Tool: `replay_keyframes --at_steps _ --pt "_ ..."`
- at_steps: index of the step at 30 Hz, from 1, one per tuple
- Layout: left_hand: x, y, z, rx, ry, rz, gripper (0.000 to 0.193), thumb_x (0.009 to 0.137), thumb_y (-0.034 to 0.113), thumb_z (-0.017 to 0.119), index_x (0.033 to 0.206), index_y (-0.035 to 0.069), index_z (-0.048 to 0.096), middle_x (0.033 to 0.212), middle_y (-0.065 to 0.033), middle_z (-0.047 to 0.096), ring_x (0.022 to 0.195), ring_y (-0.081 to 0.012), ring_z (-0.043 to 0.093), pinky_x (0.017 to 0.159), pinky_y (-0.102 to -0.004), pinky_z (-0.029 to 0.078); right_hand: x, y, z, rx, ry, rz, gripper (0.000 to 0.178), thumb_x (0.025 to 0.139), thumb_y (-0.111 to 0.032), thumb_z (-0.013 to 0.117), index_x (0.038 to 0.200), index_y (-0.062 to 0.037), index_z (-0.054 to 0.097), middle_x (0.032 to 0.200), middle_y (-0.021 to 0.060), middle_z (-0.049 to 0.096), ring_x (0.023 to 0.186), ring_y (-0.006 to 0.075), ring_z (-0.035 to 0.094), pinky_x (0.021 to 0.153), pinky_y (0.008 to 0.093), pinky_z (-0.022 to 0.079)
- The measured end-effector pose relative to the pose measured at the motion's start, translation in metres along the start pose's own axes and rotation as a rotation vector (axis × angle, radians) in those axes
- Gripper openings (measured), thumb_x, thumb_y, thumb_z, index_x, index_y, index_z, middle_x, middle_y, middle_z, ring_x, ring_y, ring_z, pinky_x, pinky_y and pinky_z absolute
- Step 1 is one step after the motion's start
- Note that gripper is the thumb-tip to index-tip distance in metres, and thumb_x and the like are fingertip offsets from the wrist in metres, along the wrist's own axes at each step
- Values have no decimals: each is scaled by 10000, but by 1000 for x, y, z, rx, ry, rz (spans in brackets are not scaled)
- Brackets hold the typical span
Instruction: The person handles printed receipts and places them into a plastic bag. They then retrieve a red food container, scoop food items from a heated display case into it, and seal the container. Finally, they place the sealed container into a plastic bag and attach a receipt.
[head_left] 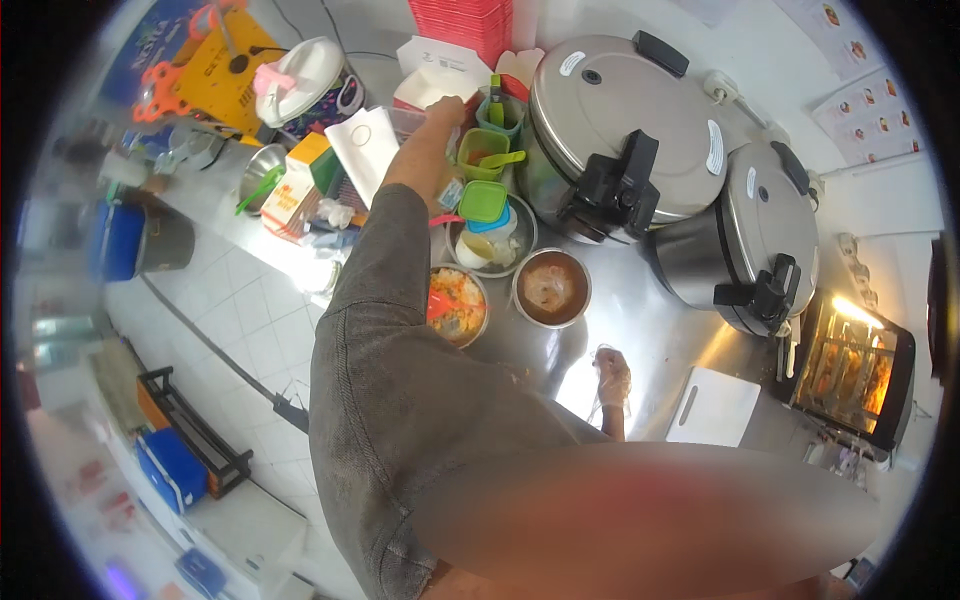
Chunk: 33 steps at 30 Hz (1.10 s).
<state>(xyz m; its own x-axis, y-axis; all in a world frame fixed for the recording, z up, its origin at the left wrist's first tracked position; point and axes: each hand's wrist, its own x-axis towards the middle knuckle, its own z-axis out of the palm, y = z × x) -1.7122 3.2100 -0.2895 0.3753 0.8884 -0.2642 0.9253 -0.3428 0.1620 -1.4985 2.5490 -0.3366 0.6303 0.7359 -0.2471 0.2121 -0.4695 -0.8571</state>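
My left arm, in a grey sleeve, stretches to the back of the counter. My left hand is at the front edge of an open white food carton, its fingers curled and partly hidden. Thin clear plastic shows about my right hand, whose fingers are curled low over the steel counter; whether it is a glove or a bag I cannot tell. Left of that hand stand a metal bowl with brownish contents and a bowl of orange and white food with a red utensil.
Two large lidded steel cookers stand at the back right. Nearer are a white cutting board and a lit glass-fronted oven. Green tubs, a basin of containers and stacked red cartons crowd the back.
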Motion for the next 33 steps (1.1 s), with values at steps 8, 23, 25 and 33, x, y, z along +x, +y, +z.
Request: replay_keyframes --at_steps 8,23,25,33 --pt "25 -30 -17 79 129 118 294 911 280 565 1098 99 701 1098 -168 693 1038 -341 673 852 -456 548 -28 -27 41 -38 30 27 235 918 -237 621 1017 -28 671 848 108 698 758 201 658 708 324 516" --pt "-139 38 -145 198 717 320 165 866 203 567 839 111 701 801 -122 693 689 -313 696 606 -453 537 -37 -84 43 -146 61 -19 320 939 -321 624 1057 -31 690 875 91 703 808 178 651 772 308 519" --pt "-239 64 -160 256 598 391 147 862 225 578 834 117 674 726 -109 667 674 -292 691 566 -429 526 -21 -125 45 -39 -64 -35 416 947 -348 617 1189 -9 628 1012 118 695 912 190 647 810 315 515" --pt "-462 221 -54 234 -159 1058 231 811 244 637 952 67 682 871 -93 689 877 -240 671 737 -408 529 -47 -135 31 -433 81 -323 676 853 -265 648 1450 -76 394 1441 212 419 1326 391 394 1118 480 292"
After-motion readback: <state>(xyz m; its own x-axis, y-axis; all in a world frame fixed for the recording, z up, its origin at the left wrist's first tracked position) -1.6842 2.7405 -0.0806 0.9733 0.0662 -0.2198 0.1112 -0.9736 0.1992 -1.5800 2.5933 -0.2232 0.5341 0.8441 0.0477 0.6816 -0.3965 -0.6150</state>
